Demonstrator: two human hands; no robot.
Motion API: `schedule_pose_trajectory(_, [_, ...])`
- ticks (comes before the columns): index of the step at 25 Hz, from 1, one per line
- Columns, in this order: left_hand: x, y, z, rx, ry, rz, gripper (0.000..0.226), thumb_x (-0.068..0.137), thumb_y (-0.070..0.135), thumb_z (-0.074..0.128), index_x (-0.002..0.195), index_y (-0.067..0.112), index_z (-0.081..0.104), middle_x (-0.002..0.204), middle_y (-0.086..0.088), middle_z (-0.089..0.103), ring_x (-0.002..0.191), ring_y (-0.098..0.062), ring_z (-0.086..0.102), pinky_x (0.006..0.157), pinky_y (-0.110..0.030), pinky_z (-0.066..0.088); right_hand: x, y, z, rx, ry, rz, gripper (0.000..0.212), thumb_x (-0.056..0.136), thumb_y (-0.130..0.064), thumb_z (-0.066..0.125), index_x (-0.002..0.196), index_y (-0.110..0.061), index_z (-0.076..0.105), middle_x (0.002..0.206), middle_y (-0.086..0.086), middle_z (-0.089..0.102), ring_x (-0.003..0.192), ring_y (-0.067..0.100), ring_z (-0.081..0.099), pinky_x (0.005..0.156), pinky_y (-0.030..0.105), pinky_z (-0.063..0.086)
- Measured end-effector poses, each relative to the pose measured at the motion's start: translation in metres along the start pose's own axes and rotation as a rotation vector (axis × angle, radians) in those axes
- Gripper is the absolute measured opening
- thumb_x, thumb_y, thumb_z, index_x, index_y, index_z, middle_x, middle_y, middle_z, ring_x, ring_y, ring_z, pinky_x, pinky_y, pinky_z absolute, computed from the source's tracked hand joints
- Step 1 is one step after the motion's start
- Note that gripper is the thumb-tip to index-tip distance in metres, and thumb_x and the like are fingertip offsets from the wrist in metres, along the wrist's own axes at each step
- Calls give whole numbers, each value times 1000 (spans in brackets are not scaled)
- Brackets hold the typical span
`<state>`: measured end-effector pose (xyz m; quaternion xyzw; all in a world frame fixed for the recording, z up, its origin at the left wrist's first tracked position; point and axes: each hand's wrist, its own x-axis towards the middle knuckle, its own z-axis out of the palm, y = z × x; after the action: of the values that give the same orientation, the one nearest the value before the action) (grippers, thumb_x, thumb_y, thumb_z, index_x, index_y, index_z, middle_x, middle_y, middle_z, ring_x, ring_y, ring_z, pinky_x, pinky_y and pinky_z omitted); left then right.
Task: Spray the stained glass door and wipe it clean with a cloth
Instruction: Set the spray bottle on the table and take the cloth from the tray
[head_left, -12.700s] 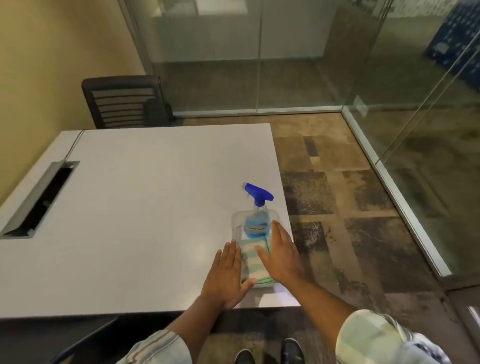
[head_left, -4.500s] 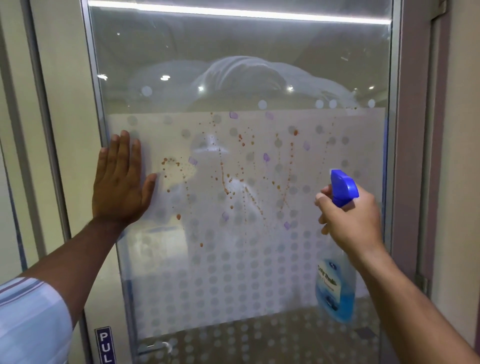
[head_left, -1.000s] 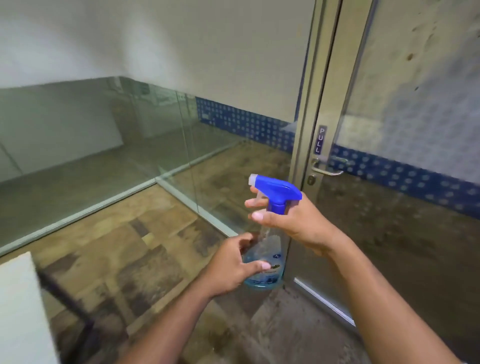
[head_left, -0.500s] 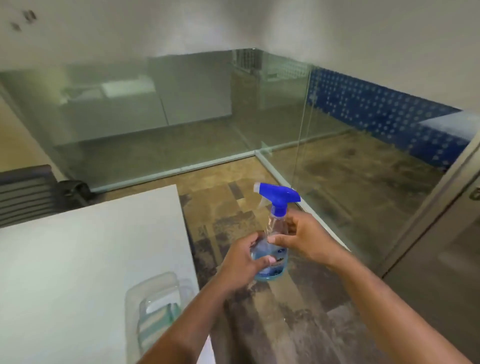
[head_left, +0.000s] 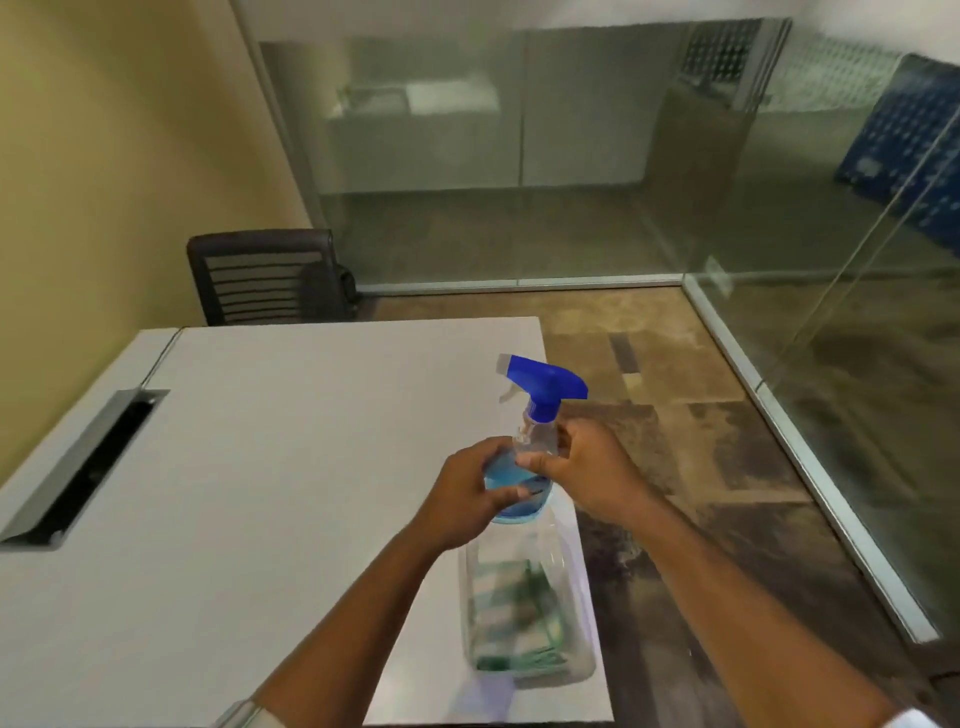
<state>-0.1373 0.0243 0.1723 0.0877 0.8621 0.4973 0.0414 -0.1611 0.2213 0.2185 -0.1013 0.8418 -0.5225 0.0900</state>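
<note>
A clear spray bottle (head_left: 535, 441) with blue liquid and a blue trigger head is upright above the far end of a clear plastic tray (head_left: 582, 670) on the white table (head_left: 260, 493). My left hand (head_left: 462, 499) wraps the bottle's body from the left. My right hand (head_left: 592, 478) grips its neck from the right. A green-and-white striped cloth (head_left: 514, 623) lies folded inside the tray, just below the bottle. The stained glass door is out of view.
The tray sits at the table's near right corner. A cable slot (head_left: 88, 467) is set in the table's left side. A black chair (head_left: 265, 275) stands behind the table. Glass partitions (head_left: 519, 156) close the back and right, with patterned carpet (head_left: 701, 467) between.
The view has swung left from the door to the table. Both hands have carried the spray bottle over the table, above the tray holding the cloth.
</note>
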Motion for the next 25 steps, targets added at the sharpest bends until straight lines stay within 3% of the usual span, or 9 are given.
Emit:
schedule_pose_trajectory(2, [-6,-26,-31,13,50,-34,45,92,23,87,134,21,70,122,7,78,108,-11,73,93,-13,53,22,-7,40,4,-28,-16,29,91,-24,86,107,-36,67,100,-14,77,95,5,75,85,25,60])
schedule_pose_trajectory(4, [-13,-49,-53,20,92,-71,47,93,21,86,137,19,69,124,4,78,111,-14,73,98,-21,55,40,-13,74,-17,-60,-21,33,90,-24,87,98,-43,62,97,-20,73,94,0,72,80,13,53])
schedule_pose_trajectory(8, [-29,-97,-77,41,182,-192,52,94,20,85,143,15,67,131,1,72,116,-16,67,97,-16,48,63,-15,132,-93,-139,-12,35,88,-24,88,88,-43,59,84,-22,64,85,-19,61,67,-1,45])
schedule_pose_trajectory(10, [-36,-120,-80,47,203,-252,52,93,17,85,142,15,68,131,1,72,116,-17,67,98,-19,48,72,-9,154,-125,-185,2,34,89,-23,88,87,-40,58,80,-21,61,79,-21,60,65,0,44])
schedule_pose_trajectory(12, [-39,-141,-80,28,226,-315,51,91,13,86,139,14,70,129,0,74,114,-18,68,99,-26,50,79,1,172,-153,-227,31,27,90,-21,86,94,-34,63,80,-20,61,73,-10,63,63,6,44])
schedule_pose_trajectory(16, [-36,-173,-69,51,217,-409,49,90,8,87,136,9,70,127,-4,74,110,-19,65,93,-21,45,85,23,197,-202,-259,94,24,94,-22,83,110,-11,70,88,-4,67,75,6,61,71,18,45])
schedule_pose_trajectory(19, [-27,-189,-59,68,191,-416,40,90,2,84,128,8,73,122,-6,75,104,-18,67,89,-15,47,90,38,207,-185,-244,133,28,94,-21,83,119,-14,70,91,-8,67,79,7,65,73,16,46])
schedule_pose_trajectory(23, [-15,-202,-52,63,155,-402,31,90,-9,79,115,8,74,109,-4,74,94,-17,67,78,-4,48,100,54,214,-174,-234,178,36,95,-19,82,129,-13,69,108,2,75,98,20,72,88,30,58])
schedule_pose_trajectory(25, [-11,-206,-50,72,150,-395,32,90,-8,78,119,5,73,110,-3,74,97,-20,67,79,-6,47,104,58,217,-174,-236,202,36,97,-19,81,130,-14,68,109,2,75,98,21,73,81,23,56])
